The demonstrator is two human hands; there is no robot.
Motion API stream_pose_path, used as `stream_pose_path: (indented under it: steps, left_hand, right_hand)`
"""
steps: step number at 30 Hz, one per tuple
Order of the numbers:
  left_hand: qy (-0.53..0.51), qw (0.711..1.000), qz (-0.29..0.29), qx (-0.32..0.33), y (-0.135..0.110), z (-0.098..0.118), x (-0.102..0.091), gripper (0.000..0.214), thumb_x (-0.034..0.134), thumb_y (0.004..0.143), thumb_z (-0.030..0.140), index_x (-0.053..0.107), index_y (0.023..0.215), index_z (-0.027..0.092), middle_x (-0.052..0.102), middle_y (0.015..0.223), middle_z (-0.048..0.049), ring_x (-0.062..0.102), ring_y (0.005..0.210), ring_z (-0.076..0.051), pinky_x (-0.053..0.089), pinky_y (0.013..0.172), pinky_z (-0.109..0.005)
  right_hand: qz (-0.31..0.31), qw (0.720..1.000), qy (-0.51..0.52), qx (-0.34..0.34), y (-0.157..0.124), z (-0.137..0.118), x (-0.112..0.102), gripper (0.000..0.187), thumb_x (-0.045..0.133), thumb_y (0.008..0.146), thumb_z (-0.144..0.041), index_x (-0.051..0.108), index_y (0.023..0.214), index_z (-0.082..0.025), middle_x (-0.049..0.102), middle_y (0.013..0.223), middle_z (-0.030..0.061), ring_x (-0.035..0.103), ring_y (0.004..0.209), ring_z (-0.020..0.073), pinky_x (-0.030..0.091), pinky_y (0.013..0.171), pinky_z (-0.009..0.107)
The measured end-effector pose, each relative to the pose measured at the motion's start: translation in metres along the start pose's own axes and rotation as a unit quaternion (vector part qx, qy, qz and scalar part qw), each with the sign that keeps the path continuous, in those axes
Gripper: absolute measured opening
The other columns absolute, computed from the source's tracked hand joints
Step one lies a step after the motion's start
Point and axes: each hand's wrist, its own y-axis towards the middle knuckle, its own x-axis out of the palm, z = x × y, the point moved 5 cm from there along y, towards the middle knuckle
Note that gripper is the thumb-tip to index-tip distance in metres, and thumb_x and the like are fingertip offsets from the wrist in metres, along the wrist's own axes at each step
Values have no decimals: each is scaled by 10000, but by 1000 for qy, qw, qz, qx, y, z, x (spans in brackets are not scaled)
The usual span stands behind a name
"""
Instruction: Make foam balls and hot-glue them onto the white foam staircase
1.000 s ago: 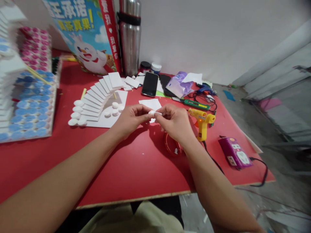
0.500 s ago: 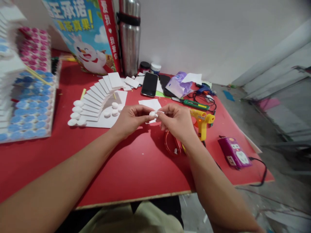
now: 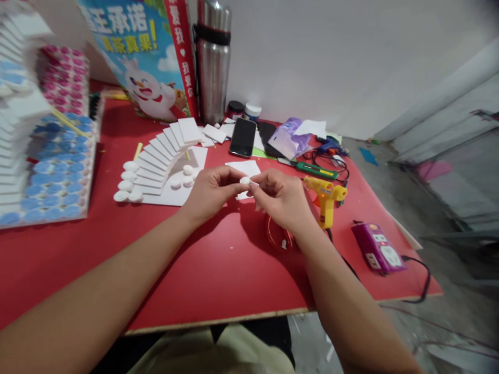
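Observation:
Both hands meet above the middle of the red table (image 3: 218,270). My left hand (image 3: 212,191) and my right hand (image 3: 281,198) pinch a small white oval piece (image 3: 245,181) between their fingertips. A thin white strip sticks out from it toward the right thumb. Just behind the hands lies a white paper sheet (image 3: 245,167). To the left, a fan of white foam cards (image 3: 163,150) rests on a white sheet, with more white ovals (image 3: 125,185) beside and on it.
A yellow glue gun (image 3: 325,196) stands right of my hands; its cord runs toward a purple power strip (image 3: 376,248). A red ring (image 3: 277,239) lies under my right wrist. Phone (image 3: 242,136), steel flask (image 3: 212,62), printed box and stacked blue and pink dotted sheets (image 3: 54,171) line the back and left.
The hands have stayed together on the white oval, with only small finger shifts. The view has drifted slightly to the left.

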Motion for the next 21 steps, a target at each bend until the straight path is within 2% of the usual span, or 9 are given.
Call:
stream_pose_path:
  steps: [3, 8, 12, 14, 17, 19, 21]
  left_hand:
    - [35, 999, 7, 13, -1, 2, 0, 228, 845, 750, 314, 769, 890, 150, 747, 784, -41, 656, 703, -160, 513, 689, -288]
    - [101, 993, 14, 51, -2, 9, 0, 166, 808, 768, 261, 774, 887, 150, 758, 806, -47, 665, 744, -173, 512, 725, -299]
    - [103, 994, 8, 38, 0, 6, -1, 164, 803, 777, 256, 773, 908, 161, 766, 871, -54, 667, 786, -177, 518, 744, -304]
    - [78, 997, 5, 16, 1, 1, -1, 190, 814, 773, 266, 767, 922, 158, 762, 880, -57, 665, 785, -174, 523, 732, -304]
    - [6, 1000, 17, -16, 3, -7, -2, 243, 846, 752, 290, 760, 930, 147, 755, 885, -59, 669, 789, -164, 531, 730, -297]
    - [-67, 996, 31, -47, 5, -13, -3, 285, 879, 717, 299, 757, 921, 141, 748, 855, -49, 668, 761, -147, 538, 725, -286]
    - [-142, 986, 35, -82, 6, -18, -1, 319, 913, 674, 295, 755, 902, 136, 746, 834, -41, 673, 734, -132, 553, 733, -283]
  right_hand:
    - [-16, 1000, 20, 6, 0, 2, 1, 116, 615, 920, -266, 678, 905, -169, 631, 554, -27, 599, 492, 120, 427, 522, 242]
    - [-33, 999, 13, 22, 2, 7, 1, 122, 621, 923, -248, 686, 853, -171, 669, 581, -17, 609, 474, 114, 445, 553, 246]
    - [27, 994, -102, 17, 2, -8, -22, 221, 633, 932, -314, 688, 770, -173, 659, 583, 6, 593, 528, 133, 395, 572, 267]
    - [56, 979, -196, 22, -7, -24, -42, 301, 605, 952, -350, 667, 714, -178, 660, 605, 25, 562, 543, 139, 353, 572, 283]
    - [49, 940, -332, 54, -33, -41, -71, 440, 549, 980, -440, 583, 617, -194, 613, 564, 28, 483, 500, 137, 291, 567, 308]
    - [69, 907, -401, 105, -55, -38, -91, 455, 540, 967, -517, 611, 646, -201, 602, 550, 32, 468, 481, 150, 276, 566, 315]
    - [86, 867, -458, 176, -74, -22, -108, 428, 563, 926, -580, 675, 751, -206, 656, 615, 63, 536, 535, 203, 275, 570, 322]
